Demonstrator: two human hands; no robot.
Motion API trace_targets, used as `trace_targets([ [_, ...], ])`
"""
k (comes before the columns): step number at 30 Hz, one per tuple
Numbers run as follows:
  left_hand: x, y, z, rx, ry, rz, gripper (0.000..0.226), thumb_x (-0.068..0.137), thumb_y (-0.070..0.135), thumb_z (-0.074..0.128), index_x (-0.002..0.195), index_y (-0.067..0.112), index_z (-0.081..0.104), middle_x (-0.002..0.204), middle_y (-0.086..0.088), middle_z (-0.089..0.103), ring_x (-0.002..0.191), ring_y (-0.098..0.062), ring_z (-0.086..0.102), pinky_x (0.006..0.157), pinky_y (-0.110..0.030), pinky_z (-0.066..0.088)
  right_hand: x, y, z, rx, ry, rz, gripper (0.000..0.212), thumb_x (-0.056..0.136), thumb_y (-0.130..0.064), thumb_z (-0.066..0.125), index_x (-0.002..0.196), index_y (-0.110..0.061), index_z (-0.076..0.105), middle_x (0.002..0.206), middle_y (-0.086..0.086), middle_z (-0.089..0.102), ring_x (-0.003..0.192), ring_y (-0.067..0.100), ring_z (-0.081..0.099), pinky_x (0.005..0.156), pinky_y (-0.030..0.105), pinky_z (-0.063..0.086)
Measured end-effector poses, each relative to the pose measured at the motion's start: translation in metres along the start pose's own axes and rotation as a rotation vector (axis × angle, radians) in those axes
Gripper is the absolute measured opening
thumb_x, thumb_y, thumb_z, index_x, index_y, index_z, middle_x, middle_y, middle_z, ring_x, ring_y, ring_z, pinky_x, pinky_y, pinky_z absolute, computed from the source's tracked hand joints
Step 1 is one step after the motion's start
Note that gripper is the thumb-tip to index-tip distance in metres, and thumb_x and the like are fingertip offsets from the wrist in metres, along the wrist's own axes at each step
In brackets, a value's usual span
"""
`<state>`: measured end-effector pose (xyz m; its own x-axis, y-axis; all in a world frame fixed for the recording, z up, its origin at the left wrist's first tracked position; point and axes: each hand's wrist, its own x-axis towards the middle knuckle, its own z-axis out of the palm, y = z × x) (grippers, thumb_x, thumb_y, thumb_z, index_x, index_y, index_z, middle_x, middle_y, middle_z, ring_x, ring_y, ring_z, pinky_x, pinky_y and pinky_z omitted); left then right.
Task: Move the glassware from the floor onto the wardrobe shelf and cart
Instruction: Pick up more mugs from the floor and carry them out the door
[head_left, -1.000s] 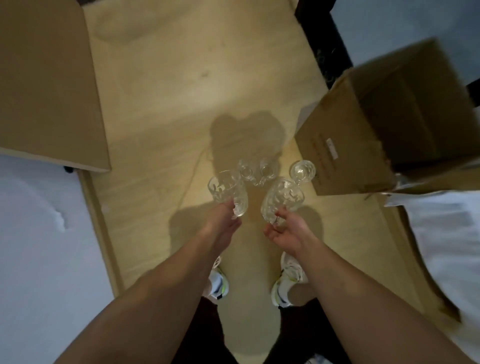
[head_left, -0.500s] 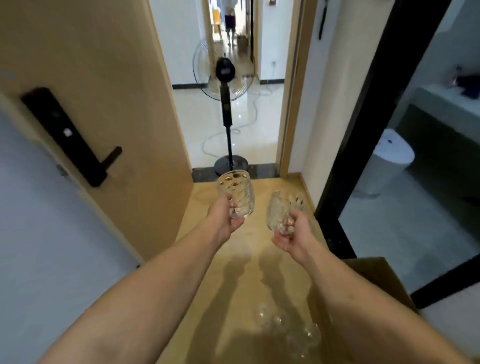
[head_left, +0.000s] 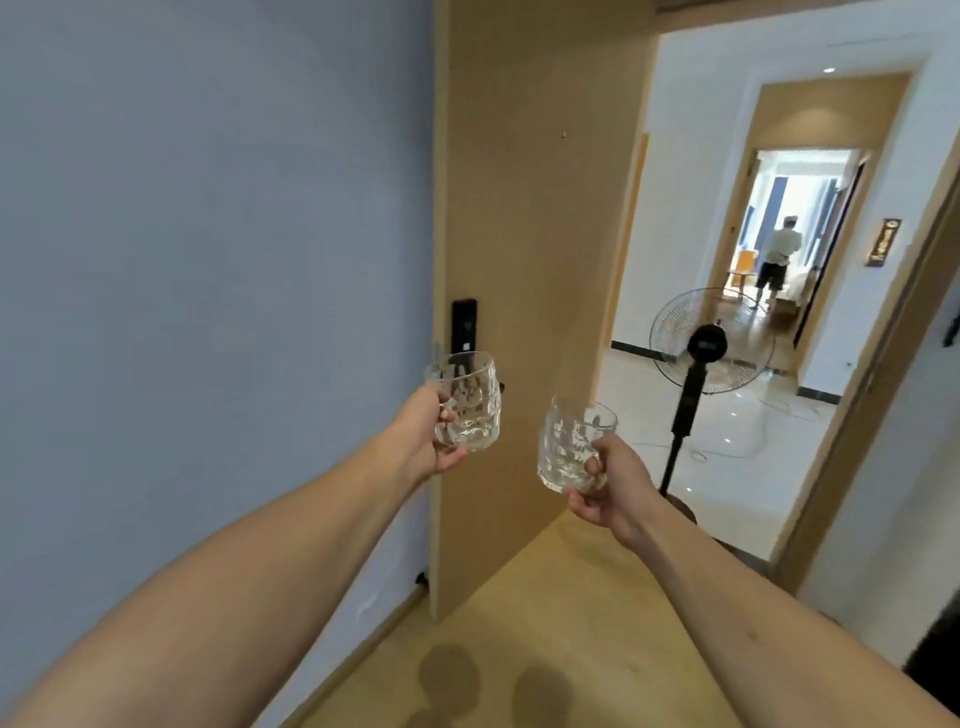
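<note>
- At far left: plain grey-blue wall (head_left: 208, 260).
- Left of centre: left hand (head_left: 421, 441), fingers curled round the handle of a clear dimpled glass mug (head_left: 467, 400), held upright in the air.
- Centre: open light-wood door (head_left: 540, 260) with black lock plate (head_left: 464, 325); pale wooden floor (head_left: 571, 623) below.
- Right of centre: right hand (head_left: 613, 488) gripping a second clear dimpled glass mug (head_left: 569, 447), upright, apart from the first.
- Right: black pedestal fan (head_left: 706, 353) on glossy white tiles (head_left: 737, 467) in the doorway; a person (head_left: 776, 260) stands in the far room.

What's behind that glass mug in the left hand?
Behind the mug held by the left hand stands the wooden door with its black lock plate. The mug covers the handle beneath the plate.
</note>
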<state>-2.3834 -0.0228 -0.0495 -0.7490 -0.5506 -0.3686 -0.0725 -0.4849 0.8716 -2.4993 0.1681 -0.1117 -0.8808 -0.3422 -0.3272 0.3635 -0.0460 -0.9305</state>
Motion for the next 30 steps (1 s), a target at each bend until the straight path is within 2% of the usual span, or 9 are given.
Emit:
trace_targets([
  [3, -0.038, 0.026, -0.054, -0.044, 0.122, 0.089, 0.018, 0.092, 0.024, 0.050, 0.074, 0.020, 0.046, 0.073, 0.003, 0.046, 0.075, -0.021, 0.053, 0.100, -0.043, 0.052, -0.025, -0.008, 0.054, -0.080, -0.151, -0.032, 0.035, 0.092, -0.036, 0.048, 0.064, -0.017, 0.044, 0.070, 0.012, 0.056, 0.069, 0.027, 0.054, 0.064, 0.035, 0.054],
  [7, -0.098, 0.056, -0.137, -0.144, 0.285, 0.155, 0.005, 0.089, 0.023, 0.051, 0.088, 0.018, 0.051, 0.081, 0.004, 0.047, 0.091, -0.028, 0.051, 0.099, -0.044, 0.051, -0.068, -0.006, 0.139, -0.097, -0.336, -0.017, 0.037, 0.092, -0.034, 0.048, 0.060, -0.016, 0.042, 0.070, 0.014, 0.055, 0.060, 0.025, 0.053, 0.060, 0.031, 0.050],
  [12, -0.187, 0.074, -0.246, -0.239, 0.464, 0.233, 0.009, 0.089, 0.023, 0.053, 0.093, 0.015, 0.054, 0.089, 0.001, 0.051, 0.089, -0.031, 0.055, 0.098, -0.046, 0.052, -0.140, 0.018, 0.250, -0.150, -0.551, -0.007, 0.037, 0.091, -0.033, 0.048, 0.059, -0.017, 0.041, 0.066, 0.012, 0.051, 0.055, 0.024, 0.051, 0.058, 0.029, 0.049],
  [17, -0.305, 0.074, -0.374, -0.306, 0.642, 0.299, 0.008, 0.087, 0.022, 0.053, 0.090, 0.015, 0.053, 0.078, 0.001, 0.048, 0.089, -0.028, 0.054, 0.099, -0.042, 0.051, -0.257, 0.081, 0.370, -0.206, -0.796, 0.050, 0.036, 0.089, -0.033, 0.051, 0.058, -0.016, 0.042, 0.067, 0.012, 0.053, 0.060, 0.026, 0.054, 0.060, 0.031, 0.050],
  [23, -0.458, 0.059, -0.513, -0.420, 0.882, 0.409, 0.007, 0.081, 0.017, 0.053, 0.078, 0.014, 0.048, 0.071, 0.000, 0.045, 0.087, -0.024, 0.049, 0.098, -0.037, 0.050, -0.415, 0.167, 0.490, -0.257, -1.044, 0.108, 0.037, 0.088, -0.033, 0.052, 0.055, -0.017, 0.044, 0.069, 0.015, 0.059, 0.065, 0.028, 0.059, 0.063, 0.034, 0.053],
  [26, -0.532, 0.045, -0.570, -0.493, 0.997, 0.488, 0.008, 0.081, 0.015, 0.051, 0.074, 0.014, 0.047, 0.062, 0.001, 0.042, 0.074, -0.020, 0.044, 0.085, -0.029, 0.044, -0.492, 0.202, 0.538, -0.285, -1.166, 0.124, 0.035, 0.089, -0.033, 0.053, 0.059, -0.016, 0.045, 0.072, 0.015, 0.060, 0.069, 0.029, 0.060, 0.064, 0.035, 0.054],
  [28, -0.580, 0.032, -0.601, -0.536, 1.077, 0.525, 0.009, 0.079, 0.014, 0.051, 0.071, 0.014, 0.047, 0.058, 0.002, 0.041, 0.065, -0.018, 0.042, 0.075, -0.028, 0.040, -0.541, 0.226, 0.564, -0.309, -1.234, 0.147, 0.035, 0.089, -0.033, 0.053, 0.059, -0.016, 0.045, 0.075, 0.016, 0.061, 0.071, 0.030, 0.061, 0.064, 0.035, 0.055],
  [30, -0.625, 0.017, -0.626, -0.561, 1.182, 0.527, 0.009, 0.078, 0.014, 0.051, 0.071, 0.015, 0.047, 0.057, 0.003, 0.041, 0.064, -0.018, 0.045, 0.078, -0.028, 0.043, -0.589, 0.250, 0.583, -0.351, -1.308, 0.176, 0.035, 0.090, -0.033, 0.052, 0.060, -0.016, 0.045, 0.077, 0.017, 0.061, 0.071, 0.030, 0.061, 0.064, 0.035, 0.055],
])
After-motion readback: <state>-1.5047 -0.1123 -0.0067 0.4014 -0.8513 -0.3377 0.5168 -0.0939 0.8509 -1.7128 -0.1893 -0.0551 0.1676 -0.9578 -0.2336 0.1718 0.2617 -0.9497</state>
